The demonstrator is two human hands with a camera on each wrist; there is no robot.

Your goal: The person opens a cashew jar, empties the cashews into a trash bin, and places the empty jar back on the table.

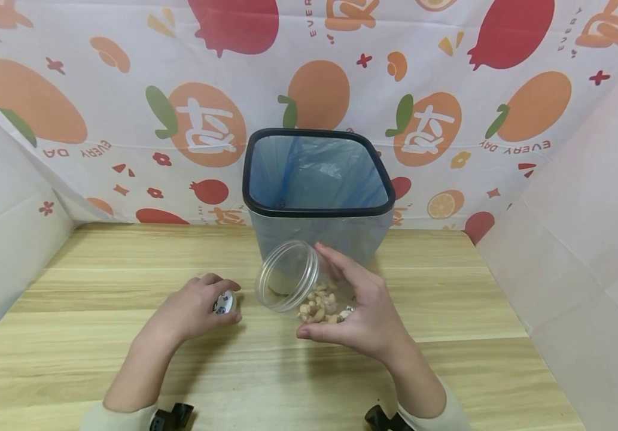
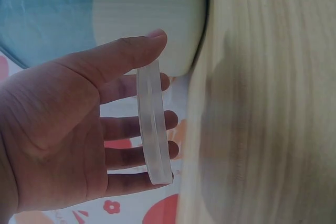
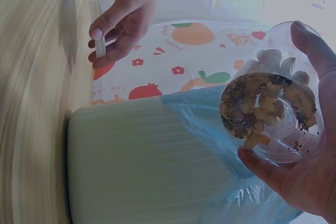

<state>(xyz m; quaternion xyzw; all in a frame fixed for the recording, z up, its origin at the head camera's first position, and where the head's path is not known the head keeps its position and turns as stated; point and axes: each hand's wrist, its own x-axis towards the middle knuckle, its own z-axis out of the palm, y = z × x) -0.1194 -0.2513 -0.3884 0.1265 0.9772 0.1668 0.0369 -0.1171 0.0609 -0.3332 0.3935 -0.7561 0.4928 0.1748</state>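
My right hand [image 1: 376,314] grips a clear plastic jar [image 1: 288,275], thumb on the near side and fingers on the far side. The jar is tilted with its uncovered mouth facing left, in front of the bin. Inside lie pale, nut-like pieces [image 1: 319,304]; through the jar's base, the right wrist view also shows dark crumbs [image 3: 239,109] among them. My left hand [image 1: 192,308] holds a thin round lid [image 1: 225,303] by its edge, just above the table to the left of the jar. In the left wrist view the lid [image 2: 153,124] appears edge-on between thumb and fingers.
Behind the jar stands a pale bin with a black rim [image 1: 319,212], lined with a blue plastic bag [image 1: 319,173]. It stands on the wood-grain table [image 1: 125,257]. A fruit-printed sheet [image 1: 212,126] hangs behind, and pale sheets flank both sides.
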